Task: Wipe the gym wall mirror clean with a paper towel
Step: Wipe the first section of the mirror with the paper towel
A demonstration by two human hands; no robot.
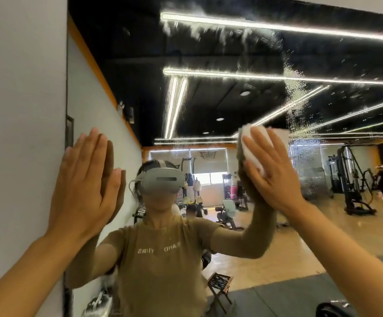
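Fingers straight, the right hand presses a folded white paper towel flat against the wall mirror, about level with the head. Spray droplets cling to the glass just above and to the right of the towel. Over on the other side, the left hand lies open and flat, palm against the mirror's left edge beside the white wall, holding nothing.

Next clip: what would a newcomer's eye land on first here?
The right hand pressing a white paper towel flat against the mirror, right of centre. Just right of it and above, a trail of spray droplets runs down the glass. At left, the left hand lies flat near the mirror's edge.
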